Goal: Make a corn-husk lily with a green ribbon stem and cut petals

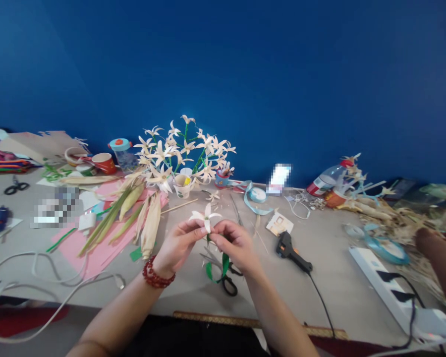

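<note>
A cream corn-husk flower [205,216] is held above the table between both hands. My left hand [179,244], with a red bead bracelet at the wrist, pinches its base from the left. My right hand [235,244] pinches just below the petals, where a green ribbon [216,267] hangs down from the stem. Black-handled scissors [228,283] lie on the table right under my hands.
A bouquet of finished husk flowers [182,148] stands in a cup behind. Corn husks [134,213] lie on pink paper at left. A black glue gun [292,250] lies right of my hands, a white power strip [386,287] further right. Another person's arm [440,255] enters at right.
</note>
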A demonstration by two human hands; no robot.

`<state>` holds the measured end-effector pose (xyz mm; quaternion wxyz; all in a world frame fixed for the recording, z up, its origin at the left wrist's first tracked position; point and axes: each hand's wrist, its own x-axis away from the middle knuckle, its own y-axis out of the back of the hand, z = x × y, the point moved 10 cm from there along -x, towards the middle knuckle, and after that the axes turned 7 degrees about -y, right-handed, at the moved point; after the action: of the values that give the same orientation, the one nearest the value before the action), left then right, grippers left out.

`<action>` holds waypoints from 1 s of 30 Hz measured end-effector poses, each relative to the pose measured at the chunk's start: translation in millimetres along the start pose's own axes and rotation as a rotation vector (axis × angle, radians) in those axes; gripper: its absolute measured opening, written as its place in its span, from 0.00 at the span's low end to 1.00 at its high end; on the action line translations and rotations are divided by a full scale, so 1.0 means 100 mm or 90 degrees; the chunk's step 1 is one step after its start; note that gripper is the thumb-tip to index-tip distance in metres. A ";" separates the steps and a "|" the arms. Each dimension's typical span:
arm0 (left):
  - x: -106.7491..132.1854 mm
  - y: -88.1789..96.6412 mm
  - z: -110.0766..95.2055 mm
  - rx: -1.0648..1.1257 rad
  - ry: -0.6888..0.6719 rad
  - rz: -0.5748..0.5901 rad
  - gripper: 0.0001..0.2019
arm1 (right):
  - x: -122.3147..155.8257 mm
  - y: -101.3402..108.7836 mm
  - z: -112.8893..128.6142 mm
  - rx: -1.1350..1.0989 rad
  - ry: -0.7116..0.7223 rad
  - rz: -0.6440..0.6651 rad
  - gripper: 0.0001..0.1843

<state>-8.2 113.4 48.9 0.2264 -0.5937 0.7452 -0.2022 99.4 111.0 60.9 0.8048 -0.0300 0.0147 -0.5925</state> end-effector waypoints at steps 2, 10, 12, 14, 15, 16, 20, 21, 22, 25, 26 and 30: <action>-0.01 -0.04 0.03 0.040 0.015 0.016 0.03 | -0.02 -0.04 -0.07 -0.051 -0.018 0.018 0.14; -0.02 -0.12 0.00 0.080 0.040 0.007 0.04 | -0.04 0.00 -0.04 -0.032 0.042 -0.052 0.11; -0.02 -0.10 -0.01 0.080 0.034 -0.006 0.04 | -0.05 0.01 -0.03 -0.018 0.041 -0.054 0.11; -0.01 -0.09 -0.01 0.086 0.031 -0.013 0.03 | -0.07 0.00 -0.06 -0.029 0.020 -0.032 0.12; -0.01 -0.09 -0.01 0.092 0.033 -0.011 0.03 | -0.09 -0.02 -0.08 -0.036 0.006 -0.014 0.12; -0.01 -0.09 0.00 0.097 0.035 -0.004 0.03 | -0.09 -0.03 -0.09 -0.043 -0.007 0.005 0.12; 0.00 -0.15 0.04 0.106 0.051 0.045 0.03 | -0.09 -0.06 -0.08 -0.055 -0.013 0.052 0.13; -0.01 -0.15 0.04 0.104 0.051 0.048 0.03 | -0.09 -0.05 -0.07 -0.052 -0.006 0.050 0.14; -0.01 -0.14 0.04 0.101 0.048 0.045 0.03 | -0.08 -0.03 -0.06 -0.046 0.000 0.043 0.14; -0.03 -0.09 0.03 0.070 0.017 0.014 0.03 | -0.06 0.03 -0.05 -0.019 0.023 0.001 0.14; -0.03 -0.08 0.01 0.053 0.003 0.004 0.03 | -0.05 0.05 -0.05 -0.011 0.032 -0.015 0.14; 0.01 -0.06 -0.03 -0.013 -0.050 -0.021 0.08 | -0.02 0.12 -0.02 0.038 0.062 -0.081 0.12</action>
<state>-5.2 111.5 54.2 0.2459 -0.6159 0.7278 -0.1745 110.0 115.9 58.2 0.7646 0.0218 0.0340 -0.6433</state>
